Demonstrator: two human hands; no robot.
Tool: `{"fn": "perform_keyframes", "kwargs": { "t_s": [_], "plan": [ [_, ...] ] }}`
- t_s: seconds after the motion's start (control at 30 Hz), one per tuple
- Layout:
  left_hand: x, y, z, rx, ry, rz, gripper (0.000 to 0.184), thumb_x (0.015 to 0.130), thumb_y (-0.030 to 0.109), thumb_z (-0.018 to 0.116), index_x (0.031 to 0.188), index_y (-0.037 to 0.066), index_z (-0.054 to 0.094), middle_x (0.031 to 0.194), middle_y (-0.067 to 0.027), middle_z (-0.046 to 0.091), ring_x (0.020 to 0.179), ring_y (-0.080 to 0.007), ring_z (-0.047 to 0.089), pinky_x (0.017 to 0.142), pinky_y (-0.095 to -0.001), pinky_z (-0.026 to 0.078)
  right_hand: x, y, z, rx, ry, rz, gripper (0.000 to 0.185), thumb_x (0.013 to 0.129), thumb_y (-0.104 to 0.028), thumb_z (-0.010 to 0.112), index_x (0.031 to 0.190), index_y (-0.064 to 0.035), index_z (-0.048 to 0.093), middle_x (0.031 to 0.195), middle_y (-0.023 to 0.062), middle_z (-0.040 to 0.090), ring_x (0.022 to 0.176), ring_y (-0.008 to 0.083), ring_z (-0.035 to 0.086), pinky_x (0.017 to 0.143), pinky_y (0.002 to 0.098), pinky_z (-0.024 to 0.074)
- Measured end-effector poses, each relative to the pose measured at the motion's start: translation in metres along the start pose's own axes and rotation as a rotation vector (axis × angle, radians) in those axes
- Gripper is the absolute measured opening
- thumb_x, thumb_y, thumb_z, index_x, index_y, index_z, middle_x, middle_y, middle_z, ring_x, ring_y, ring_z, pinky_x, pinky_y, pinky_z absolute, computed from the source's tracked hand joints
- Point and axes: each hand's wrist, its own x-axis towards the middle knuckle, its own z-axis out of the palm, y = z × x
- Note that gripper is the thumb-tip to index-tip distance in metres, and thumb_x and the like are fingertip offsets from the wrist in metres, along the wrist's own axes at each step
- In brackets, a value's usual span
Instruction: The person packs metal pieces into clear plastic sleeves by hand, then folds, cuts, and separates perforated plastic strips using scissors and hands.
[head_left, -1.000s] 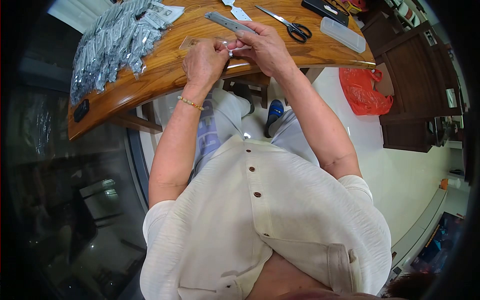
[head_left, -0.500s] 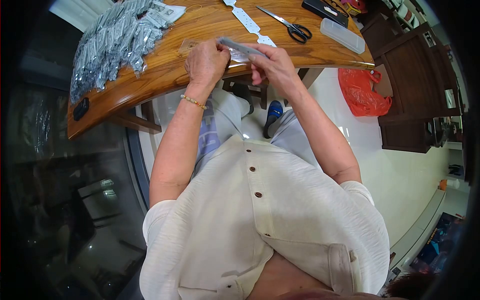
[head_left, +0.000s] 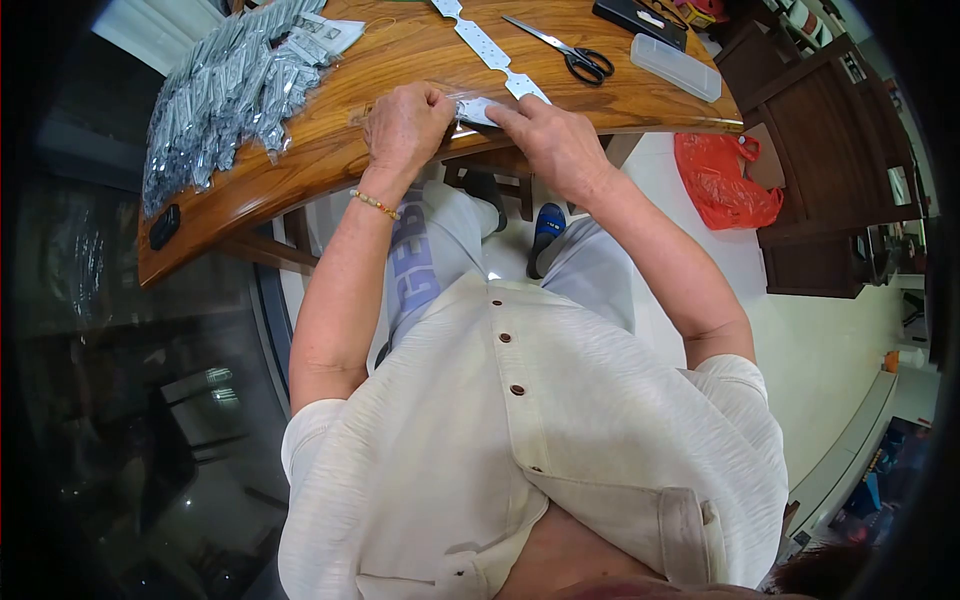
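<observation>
My left hand [head_left: 408,128] is closed in a pinch at the table's front edge, at a small clear plastic bag [head_left: 358,117] whose film shows beside it. Between my hands lies a flat white piece [head_left: 476,111] with a shiny, film-like surface; its left end meets the left fingers. My right hand [head_left: 558,145] comes from the right, thumb and fingertips pressed on the white piece. Its lower fingers are tucked out of sight. Just beyond it, a white strip of joined tags with small dark dots [head_left: 482,45] runs up the table.
A large heap of small clear packets [head_left: 235,100] covers the left of the wooden table [head_left: 400,45]. Black-handled scissors [head_left: 585,66], a clear plastic box [head_left: 676,68] and a black case [head_left: 640,22] lie to the right. A red plastic bag [head_left: 722,185] sits beyond the table's right end.
The grey flat piece raised in my right hand has gone down to the table edge, where a white face shows. My right hand has turned palm down; my left stays close by.
</observation>
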Motion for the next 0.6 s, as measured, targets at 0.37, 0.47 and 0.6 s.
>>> {"fn": "perform_keyframes", "kwargs": {
  "t_s": [0.37,0.47,0.6],
  "plan": [
    [-0.004,0.008,0.002,0.05,0.036,0.236,0.025,0.082,0.026,0.061,0.078,0.002,0.066,0.08,-0.0171,0.066,0.079,-0.035,0.064,0.072,-0.0437,0.049,0.005,0.004,-0.018,-0.247,-0.063,-0.24,0.033,0.088,-0.013,0.056,0.119,-0.002,0.059,0.1,0.0108,0.059,0.086,0.0273,0.063,0.07,0.0389,0.0542],
    [-0.003,0.013,0.005,0.068,0.041,0.285,0.022,0.083,0.023,0.061,0.079,0.002,0.065,0.083,-0.0174,0.064,0.082,-0.0354,0.062,0.074,-0.0445,0.048,0.005,0.006,-0.022,-0.25,-0.034,-0.248,0.033,0.087,-0.013,0.056,0.118,-0.0021,0.06,0.101,0.0107,0.059,0.087,0.027,0.063,0.071,0.0386,0.0544],
    [0.0,0.016,0.004,0.079,0.02,0.316,0.02,0.084,0.022,0.061,0.079,0.003,0.064,0.083,-0.017,0.064,0.083,-0.0354,0.061,0.074,-0.0448,0.048,0.0,0.007,-0.017,-0.249,-0.013,-0.299,0.033,0.088,-0.013,0.056,0.118,-0.002,0.06,0.101,0.0107,0.06,0.086,0.0268,0.063,0.07,0.0387,0.0546]
  ]
}}
